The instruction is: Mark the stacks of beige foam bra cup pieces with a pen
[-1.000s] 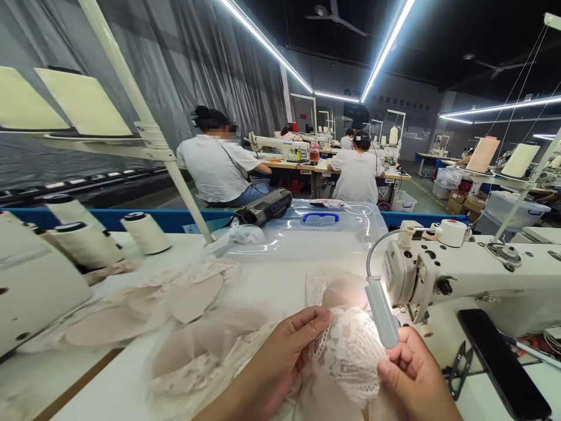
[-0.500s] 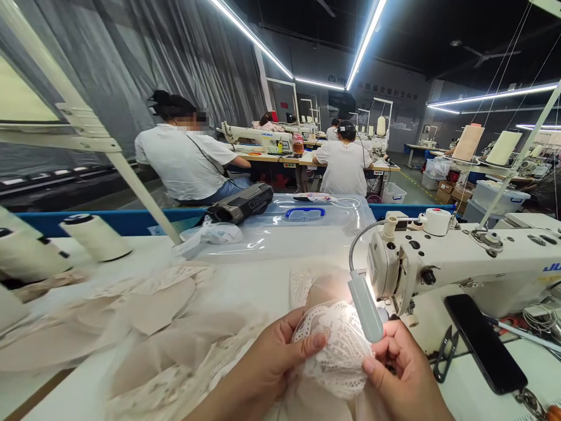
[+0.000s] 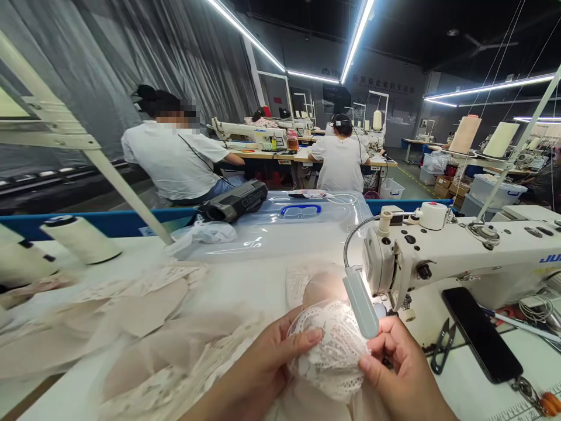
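Observation:
Between my hands is a cream lace bra cup (image 3: 326,351), its patterned face turned up under the lit lamp (image 3: 362,304) of the sewing machine (image 3: 464,251). My left hand (image 3: 287,351) pinches its left side, thumb on top of the lace and fingers underneath. At the right edge my right hand (image 3: 394,365) grips the lace between thumb and fingertips. Beige sheer fabric hangs below the cup, and another beige cup part (image 3: 322,286) lies just behind it. The machine's needle area is partly hidden by the lamp and my right hand.
Loose beige lace pieces (image 3: 149,310) spread over the table's left. Thread snips (image 3: 443,346) and a black phone (image 3: 482,333) lie right of my hand. A clear plastic lid with a blue handle (image 3: 301,209) and thread cones (image 3: 81,238) stand behind. Two people (image 3: 169,152) sit ahead at machines.
The view has shifted slightly, so the surroundings appear a little further left. Both hands keep their hold on the lace cup, with hardly any movement against the machine.

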Demonstrator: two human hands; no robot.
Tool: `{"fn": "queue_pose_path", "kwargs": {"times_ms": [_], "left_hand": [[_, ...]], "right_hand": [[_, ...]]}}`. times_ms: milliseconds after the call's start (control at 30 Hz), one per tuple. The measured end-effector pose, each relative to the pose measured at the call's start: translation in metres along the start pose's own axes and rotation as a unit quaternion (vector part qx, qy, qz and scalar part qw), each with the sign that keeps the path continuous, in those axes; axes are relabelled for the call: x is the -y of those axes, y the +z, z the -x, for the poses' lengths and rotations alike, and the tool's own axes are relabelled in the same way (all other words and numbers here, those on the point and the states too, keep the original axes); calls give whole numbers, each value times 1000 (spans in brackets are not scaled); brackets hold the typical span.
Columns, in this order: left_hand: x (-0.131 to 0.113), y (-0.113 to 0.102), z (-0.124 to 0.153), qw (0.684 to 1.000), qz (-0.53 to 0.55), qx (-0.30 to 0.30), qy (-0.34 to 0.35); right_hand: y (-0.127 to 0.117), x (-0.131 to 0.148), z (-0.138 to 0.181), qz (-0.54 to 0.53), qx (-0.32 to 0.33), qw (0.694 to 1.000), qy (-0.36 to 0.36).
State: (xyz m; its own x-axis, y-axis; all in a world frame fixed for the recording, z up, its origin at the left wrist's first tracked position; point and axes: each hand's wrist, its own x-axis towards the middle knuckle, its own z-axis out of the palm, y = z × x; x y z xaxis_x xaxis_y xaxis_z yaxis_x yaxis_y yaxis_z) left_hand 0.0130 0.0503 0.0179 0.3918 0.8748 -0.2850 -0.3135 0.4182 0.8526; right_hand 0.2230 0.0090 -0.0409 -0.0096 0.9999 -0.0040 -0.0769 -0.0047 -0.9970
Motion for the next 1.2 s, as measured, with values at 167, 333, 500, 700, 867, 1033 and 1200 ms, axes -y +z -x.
{"fn": "queue_pose_path", "kwargs": {"times_ms": [167, 333, 500, 700, 867, 1033, 1200], "left_hand": [[1, -5, -4, 999, -4, 38, -18], [1, -8, -8, 995, -40, 83, -26], [6, -14, -13, 996, -44, 74, -30], [6, -12, -11, 998, -30, 56, -20], [6, -13, -11, 998, -36, 54, -18], [11, -20, -15, 996, -39, 80, -11], [9, -19, -15, 995, -46, 90, -7]], "right_hand": [[-2, 1, -4, -84, -1, 995, 46], [-4, 8, -5, -184, -7, 979, 90], [-7, 13, -7, -180, -3, 979, 99], [-8, 12, -8, -180, -18, 978, 104], [-8, 11, -7, -182, -34, 976, 115], [-9, 9, -8, -173, -36, 977, 116], [-9, 7, -8, -183, -37, 975, 120]]}}
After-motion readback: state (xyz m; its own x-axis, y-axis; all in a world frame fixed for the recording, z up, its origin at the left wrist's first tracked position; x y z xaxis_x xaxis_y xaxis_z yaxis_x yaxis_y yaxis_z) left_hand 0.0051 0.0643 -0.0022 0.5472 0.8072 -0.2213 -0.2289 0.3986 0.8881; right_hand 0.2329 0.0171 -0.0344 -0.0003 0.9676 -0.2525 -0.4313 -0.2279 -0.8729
